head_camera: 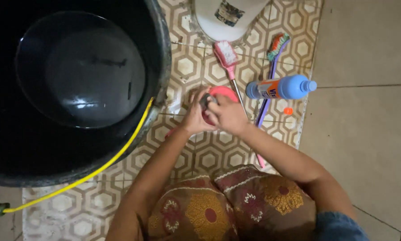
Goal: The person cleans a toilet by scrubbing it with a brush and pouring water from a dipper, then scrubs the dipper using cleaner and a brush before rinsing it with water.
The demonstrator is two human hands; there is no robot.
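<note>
So the person is crouched low over a patterned tile floor (218,151) with hexagon shapes, both hands meeting in the middle of the view. The left hand (195,117) is curled around a round pinkish-red container (222,93), fingers wrapped on its near side, so it's closed on the thing, not spread. The right hand (229,115) is pressed in against the same container from the other side, fingers bent over a small dark piece (205,101) at its edge. Can't tell what that dark piece really is, it's mostly covered by fingers. The container sits just above the floor, between the two hands, right next to the rim of a big black tub (162,67).

That tub fills the whole left side and has a dark round basin (80,67) sitting inside it. A yellow hose (120,149) runs over the tub's rim and down toward the lower left.

Just past the hands there's a pink-handled scrub brush (227,56) lying on the tiles, a purple long-handled brush (271,67) beside it, and a blue plastic bottle (283,88) on its side with a small orange cap (288,110) lying near it. A white object (227,18) sits at the top edge. Patterned fabric (227,205) covers the person's knees at the bottom.
</note>
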